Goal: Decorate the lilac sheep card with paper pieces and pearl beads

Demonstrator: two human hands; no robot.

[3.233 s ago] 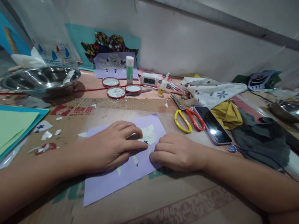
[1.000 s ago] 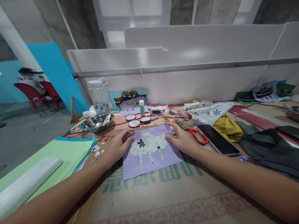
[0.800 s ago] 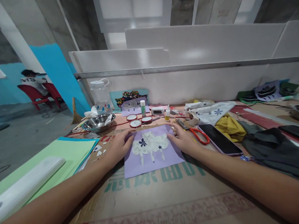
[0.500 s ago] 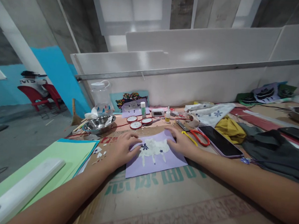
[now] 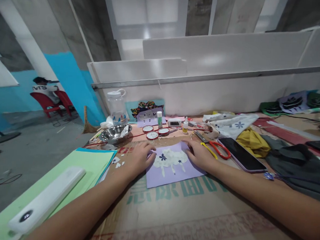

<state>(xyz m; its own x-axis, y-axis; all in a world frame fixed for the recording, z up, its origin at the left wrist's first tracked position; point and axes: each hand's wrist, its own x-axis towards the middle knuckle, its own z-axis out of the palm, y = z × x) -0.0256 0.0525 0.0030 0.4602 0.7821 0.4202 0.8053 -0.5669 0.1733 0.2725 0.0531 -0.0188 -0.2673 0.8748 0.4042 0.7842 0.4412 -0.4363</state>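
Note:
A sheet of purple paper (image 5: 156,181) lies on the cardboard in front of me. Glued or laid on it is a white cloud-shaped cloth piece (image 5: 171,157) with dark flowers, and three white drop-like strips are below it. My left hand (image 5: 142,157) grips the sheet's left edge, fingers curled and thumb at the border. At the opposite edge, my right hand (image 5: 200,156) pinches the paper, whose upper corner bends up slightly. Small white cloth scraps (image 5: 118,165) are left of my left hand. Scissors with red and yellow handles (image 5: 219,149) lie just beyond my right hand.
Behind the sheet are red-rimmed round dishes (image 5: 152,135), a glue stick (image 5: 159,119), a small bottle (image 5: 185,125) and a metal bowl (image 5: 116,134). A phone (image 5: 241,154) and cloths (image 5: 254,142) are rightward. Green paper (image 5: 93,163) carries a white device (image 5: 48,198). A person sits far left.
The view has turned slightly left, so everything appears further right. My right thumb has slid off the cloud piece to the sheet's edge, and my left fingers are at the left edge.

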